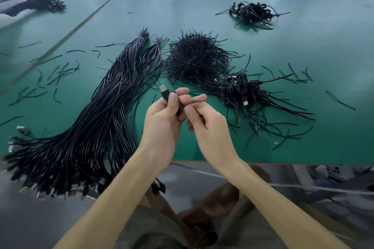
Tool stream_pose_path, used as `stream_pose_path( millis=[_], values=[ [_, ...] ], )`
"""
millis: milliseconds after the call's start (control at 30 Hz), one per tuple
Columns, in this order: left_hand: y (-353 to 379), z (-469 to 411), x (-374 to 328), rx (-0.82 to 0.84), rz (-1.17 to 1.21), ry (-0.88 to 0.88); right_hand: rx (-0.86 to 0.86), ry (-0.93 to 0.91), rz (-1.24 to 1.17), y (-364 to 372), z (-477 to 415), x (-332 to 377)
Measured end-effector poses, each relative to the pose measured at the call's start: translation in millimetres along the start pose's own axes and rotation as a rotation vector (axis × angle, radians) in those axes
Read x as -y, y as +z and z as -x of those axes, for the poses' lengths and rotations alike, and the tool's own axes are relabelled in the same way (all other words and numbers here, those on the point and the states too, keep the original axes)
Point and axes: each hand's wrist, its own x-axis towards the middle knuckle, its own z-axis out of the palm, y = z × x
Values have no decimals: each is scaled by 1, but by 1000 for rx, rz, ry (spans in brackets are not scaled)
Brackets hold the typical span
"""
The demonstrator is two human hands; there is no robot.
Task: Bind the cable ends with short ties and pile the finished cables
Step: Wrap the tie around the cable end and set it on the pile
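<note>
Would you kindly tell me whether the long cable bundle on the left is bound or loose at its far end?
Bound: a pale band cinches the long cable bundle near its far tips.

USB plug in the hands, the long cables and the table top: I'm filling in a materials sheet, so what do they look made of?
USB plug: shiny silver shell, likely metal; matte black body, probably moulded plastic. Long cables: black jackets with soft sheen, seemingly flexible plastic. Table top: smooth green surface with faint reflections, perhaps vinyl or rubber.
</note>
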Motion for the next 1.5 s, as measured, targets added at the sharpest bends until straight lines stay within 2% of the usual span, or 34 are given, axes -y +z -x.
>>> stream_pose_path(
  millis=[167, 300, 433, 533, 700, 900, 1000, 1100, 1200, 1300, 1500],
  values=[
    [-4, -1, -4, 87, 31, 82, 20, 150, 2, -1, 0, -8],
    [-8, -6, -7, 144, 103, 18, 40, 117, -121, -9, -3, -3],
    [-7, -8, -2, 106, 129, -20, 124, 68, -87, -13, -7, 2],
    [-6, -7, 3, 117, 81, -21, 171, 69, -124, -14, -10, 1],
    [-9, -5, 3, 228, 26, -41, 138, 54, -123, -13, -9, -5],
    [-21, -8, -8, 328, -273, 14, 52, -83, 13, -4, -5, -11],
    [-30, -9, -18, 347, -523, 96, 56, -133, 11, 0, -6, -13],
    [-35, -5, -18, 281, -744, 172, 68, -178, 144, -1, -7, -17],
    [-40, -2, -14, 142, -840, 223, 29, -270, 302, -2, -8, -20],
    [-43, -1, -15, 96, -691, 184, 23, -272, 382, -2, -9, -21],
    [-46, -2, -6, -30, -603, 168, 166, -22, 177, -6, -9, -20]
  ],
)
